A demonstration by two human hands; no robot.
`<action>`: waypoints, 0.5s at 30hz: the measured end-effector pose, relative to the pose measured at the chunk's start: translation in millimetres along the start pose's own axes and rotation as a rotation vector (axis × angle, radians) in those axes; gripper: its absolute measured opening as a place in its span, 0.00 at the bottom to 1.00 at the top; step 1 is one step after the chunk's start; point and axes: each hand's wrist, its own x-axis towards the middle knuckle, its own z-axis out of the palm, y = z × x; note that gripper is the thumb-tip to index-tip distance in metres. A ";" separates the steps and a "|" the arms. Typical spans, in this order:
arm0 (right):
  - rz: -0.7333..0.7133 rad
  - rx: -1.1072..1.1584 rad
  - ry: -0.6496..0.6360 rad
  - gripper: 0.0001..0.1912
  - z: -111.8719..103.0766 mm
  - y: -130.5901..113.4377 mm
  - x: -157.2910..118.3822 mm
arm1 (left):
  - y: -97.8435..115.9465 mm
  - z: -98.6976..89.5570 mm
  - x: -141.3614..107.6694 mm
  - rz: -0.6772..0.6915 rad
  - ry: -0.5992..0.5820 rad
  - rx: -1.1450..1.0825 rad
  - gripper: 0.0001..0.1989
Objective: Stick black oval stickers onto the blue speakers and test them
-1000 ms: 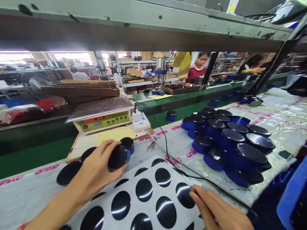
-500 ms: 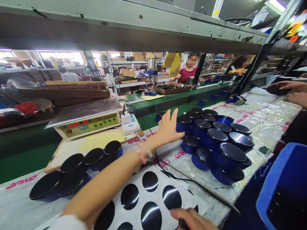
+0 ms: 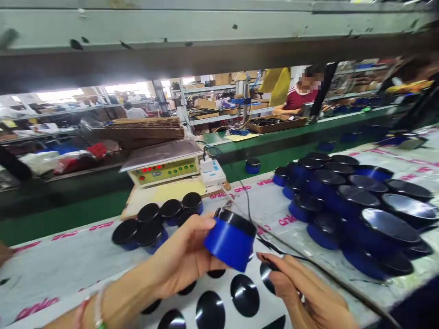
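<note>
My left hand grips a blue cup-like part with a black rim, tilted above the bench. Close to its right, my right hand is closed, with a small dark tool between thumb and fingers. Below both hands lies a white sheet with round black discs. On the left stands a group of blue parts with black tops. A larger, stacked group of blue and black parts stands on the right.
A control box and a white power socket stand behind the left group. A cable crosses the bench on the right. Behind runs a green conveyor. A shelf beam hangs overhead. A person in red is across the conveyor.
My left hand has come back from beside the right stack and now holds a blue part. My right hand has risen towards it. The view has turned left.
</note>
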 end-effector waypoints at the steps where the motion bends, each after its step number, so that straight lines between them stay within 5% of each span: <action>1: -0.059 0.046 -0.031 0.10 9.9 -7.5 3.4 | -5.3 -7.5 -15.8 -0.008 0.035 -0.071 0.19; 5: -0.185 0.191 -0.122 0.09 39.4 -37.9 9.6 | -21.5 -30.8 -54.1 0.051 0.144 -0.158 0.20; 9: -0.206 0.246 -0.193 0.09 44.8 -55.1 8.0 | -24.9 -40.0 -73.1 0.094 0.271 -0.065 0.20; 15: -0.266 0.050 -0.259 0.07 39.9 -62.6 -1.6 | -27.9 -40.1 -88.1 0.234 0.386 0.486 0.28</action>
